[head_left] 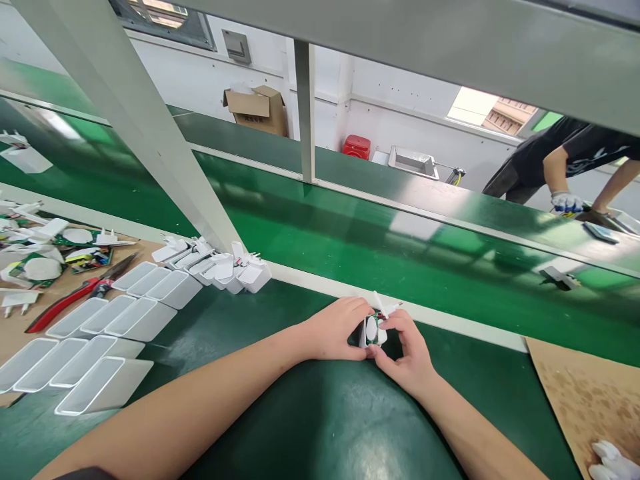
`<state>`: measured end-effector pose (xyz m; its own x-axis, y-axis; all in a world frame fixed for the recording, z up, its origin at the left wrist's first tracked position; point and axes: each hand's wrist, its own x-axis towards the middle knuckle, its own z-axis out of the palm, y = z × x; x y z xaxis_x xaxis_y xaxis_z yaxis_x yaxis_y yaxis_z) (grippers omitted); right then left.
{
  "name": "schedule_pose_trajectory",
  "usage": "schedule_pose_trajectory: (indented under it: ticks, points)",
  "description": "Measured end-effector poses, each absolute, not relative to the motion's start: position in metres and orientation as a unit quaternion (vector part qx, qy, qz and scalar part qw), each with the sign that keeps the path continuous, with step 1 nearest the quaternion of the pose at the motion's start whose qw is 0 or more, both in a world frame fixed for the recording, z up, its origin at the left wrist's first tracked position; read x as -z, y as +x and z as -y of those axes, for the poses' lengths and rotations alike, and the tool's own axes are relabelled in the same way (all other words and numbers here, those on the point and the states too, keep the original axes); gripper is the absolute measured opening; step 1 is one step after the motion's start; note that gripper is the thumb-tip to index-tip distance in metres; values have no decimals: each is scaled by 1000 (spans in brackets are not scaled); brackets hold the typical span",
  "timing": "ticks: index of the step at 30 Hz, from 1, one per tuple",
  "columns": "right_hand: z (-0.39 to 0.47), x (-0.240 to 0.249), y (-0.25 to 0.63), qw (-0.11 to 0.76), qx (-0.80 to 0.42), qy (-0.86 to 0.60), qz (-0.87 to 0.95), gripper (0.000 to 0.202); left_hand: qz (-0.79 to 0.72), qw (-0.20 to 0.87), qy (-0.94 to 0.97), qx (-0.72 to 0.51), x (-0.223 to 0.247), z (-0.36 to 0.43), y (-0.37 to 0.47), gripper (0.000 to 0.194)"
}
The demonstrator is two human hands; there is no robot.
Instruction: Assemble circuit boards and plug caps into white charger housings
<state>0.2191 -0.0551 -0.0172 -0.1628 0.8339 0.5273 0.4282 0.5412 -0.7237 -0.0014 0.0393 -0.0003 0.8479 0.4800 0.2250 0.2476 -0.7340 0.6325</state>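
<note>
In front of me, my left hand (340, 330) grips a small white charger housing (363, 337) from its left side. A green circuit board with a round white pad (371, 330) shows at the housing, partly hidden by fingers. My right hand (407, 350) pinches the board from the right, thumb low and fingers above. A white plug cap (381, 305) with pins tilts up just over the right fingers. How deep the board sits in the housing I cannot tell. Left of my hands stand rows of open white housings (117, 320) and several housings with plug caps on top (220, 267).
Red-handled pliers (75, 297) and loose circuit boards (43, 267) lie on cardboard at left. A green conveyor belt (350, 233) runs beyond the white rail; a charger part (560, 277) rests on it. A slanted post (150, 140) rises at left. Another person (565, 160) works across.
</note>
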Motion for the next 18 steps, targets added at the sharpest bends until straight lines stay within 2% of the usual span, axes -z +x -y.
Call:
schedule_pose_trajectory:
  ticks: [7, 18]
  points:
    - [54, 11, 218, 482, -163, -433, 744, 39, -198, 320, 907, -190, -8, -39, -2, 41]
    - [56, 12, 221, 515, -176, -419, 727, 41, -179, 346, 898, -204, -7, -41, -2, 48]
